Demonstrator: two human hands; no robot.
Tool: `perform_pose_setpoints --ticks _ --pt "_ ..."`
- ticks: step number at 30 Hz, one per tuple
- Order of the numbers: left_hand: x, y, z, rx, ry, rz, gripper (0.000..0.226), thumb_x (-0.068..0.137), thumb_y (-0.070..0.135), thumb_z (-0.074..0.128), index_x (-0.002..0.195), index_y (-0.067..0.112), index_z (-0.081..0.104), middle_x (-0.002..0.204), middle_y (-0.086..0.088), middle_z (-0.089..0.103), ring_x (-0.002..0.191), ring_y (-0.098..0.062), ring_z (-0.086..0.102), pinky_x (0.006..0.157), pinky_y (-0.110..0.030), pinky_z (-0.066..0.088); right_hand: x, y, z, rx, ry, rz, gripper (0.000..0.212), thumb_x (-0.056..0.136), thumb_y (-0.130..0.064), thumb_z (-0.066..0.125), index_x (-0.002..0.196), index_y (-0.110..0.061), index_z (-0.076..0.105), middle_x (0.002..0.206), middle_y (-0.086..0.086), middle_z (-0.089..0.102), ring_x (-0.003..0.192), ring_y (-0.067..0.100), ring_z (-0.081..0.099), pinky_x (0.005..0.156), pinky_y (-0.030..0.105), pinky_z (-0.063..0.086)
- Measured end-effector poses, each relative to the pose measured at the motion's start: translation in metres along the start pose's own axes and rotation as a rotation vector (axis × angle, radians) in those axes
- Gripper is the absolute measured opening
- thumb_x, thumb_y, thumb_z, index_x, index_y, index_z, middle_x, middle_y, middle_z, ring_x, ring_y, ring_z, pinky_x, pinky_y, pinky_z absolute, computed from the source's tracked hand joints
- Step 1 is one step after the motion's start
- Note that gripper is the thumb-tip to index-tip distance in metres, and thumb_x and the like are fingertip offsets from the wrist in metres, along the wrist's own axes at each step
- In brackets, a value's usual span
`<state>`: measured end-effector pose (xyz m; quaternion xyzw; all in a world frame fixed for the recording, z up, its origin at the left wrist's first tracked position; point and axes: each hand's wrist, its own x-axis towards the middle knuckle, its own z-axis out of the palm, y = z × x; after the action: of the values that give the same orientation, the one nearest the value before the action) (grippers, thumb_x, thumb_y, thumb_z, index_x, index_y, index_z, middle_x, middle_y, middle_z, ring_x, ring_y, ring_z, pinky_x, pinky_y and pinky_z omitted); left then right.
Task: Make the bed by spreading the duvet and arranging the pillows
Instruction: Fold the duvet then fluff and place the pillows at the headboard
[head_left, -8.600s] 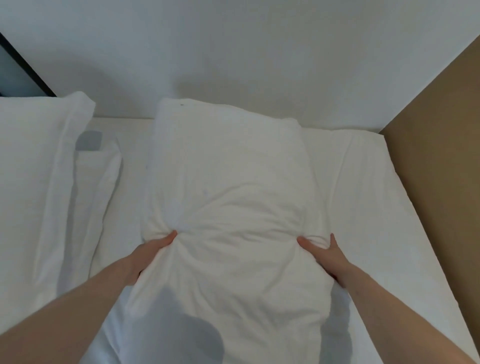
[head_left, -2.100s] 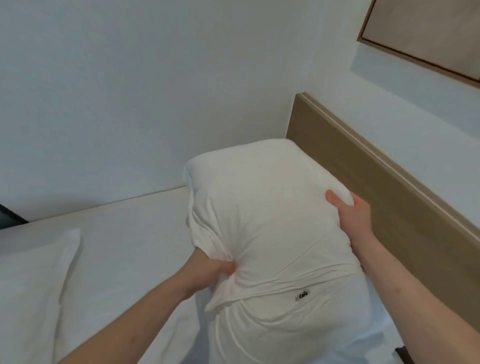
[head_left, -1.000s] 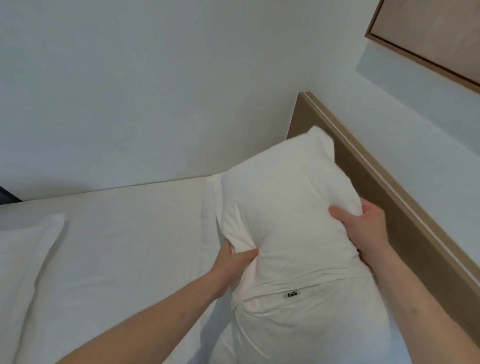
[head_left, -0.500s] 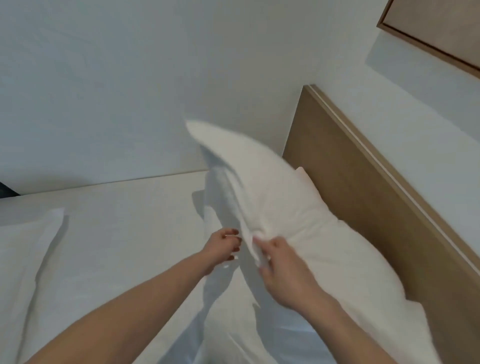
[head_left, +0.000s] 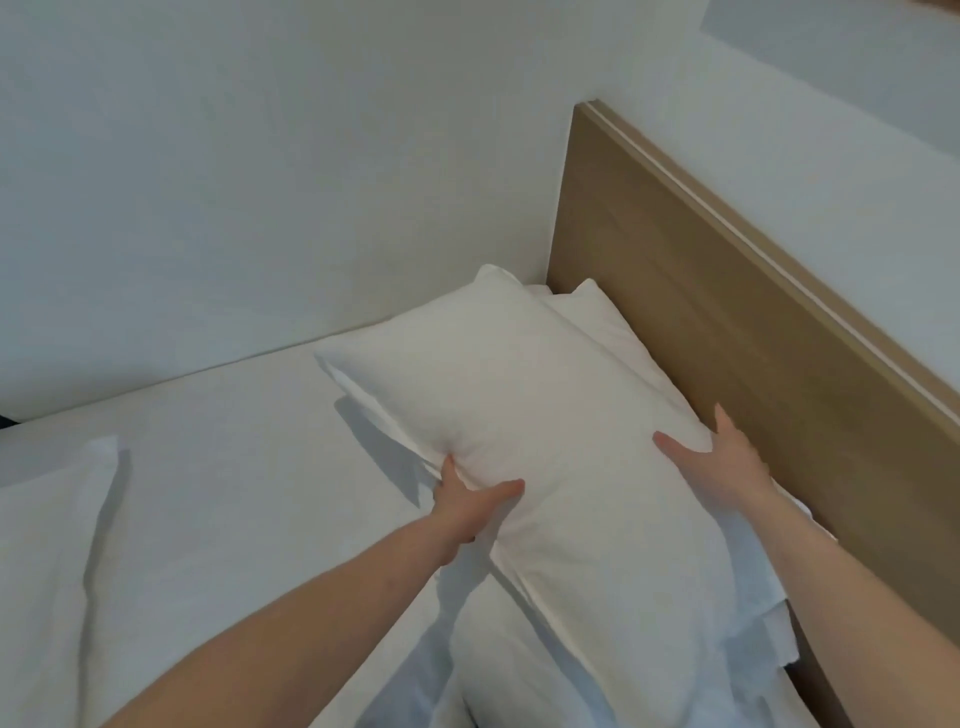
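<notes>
Head view: plump white fabric pillow (head_left: 524, 415) lies by the tan wooden headboard (head_left: 727, 332). My left hand (head_left: 467, 506) pinches its edge; right hand (head_left: 719, 465) presses flat, spread. Uneven tug could skew it off the pillow beneath.

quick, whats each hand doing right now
Left hand: closed on the near edge of the top pillow, thumb on top.
Right hand: open, flat on that pillow by the headboard, gripping nothing.
</notes>
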<state>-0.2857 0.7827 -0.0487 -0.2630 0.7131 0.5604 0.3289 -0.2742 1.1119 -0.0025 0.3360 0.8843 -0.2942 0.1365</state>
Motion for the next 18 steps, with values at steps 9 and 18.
perform_pose_setpoints --ticks 9,18 --pt "0.004 0.031 0.009 -0.338 -0.171 0.204 0.086 0.063 0.032 0.097 0.137 0.027 0.054 0.123 0.005 0.073 0.111 -0.019 0.07 0.094 -0.043 0.057 -0.045 -0.029 0.012 0.584 0.109 -0.24 0.039 0.088 -0.046 0.071 0.083 -0.008 0.069 0.078 0.012 0.071 0.074 0.027 0.069 0.072 0.042 0.057" --pt "-0.011 0.035 0.024 0.14 -0.166 0.266 0.079 0.08 0.026 0.08 0.15 0.028 0.043 0.132 0.01 0.061 0.117 -0.014 0.061 0.1 -0.031 0.051 -0.049 0.016 0.028 0.386 0.299 -0.118 0.026 0.088 -0.046 0.065 0.094 -0.021 0.064 0.091 0.002 0.069 0.088 0.026 0.066 0.083 0.044 0.054"
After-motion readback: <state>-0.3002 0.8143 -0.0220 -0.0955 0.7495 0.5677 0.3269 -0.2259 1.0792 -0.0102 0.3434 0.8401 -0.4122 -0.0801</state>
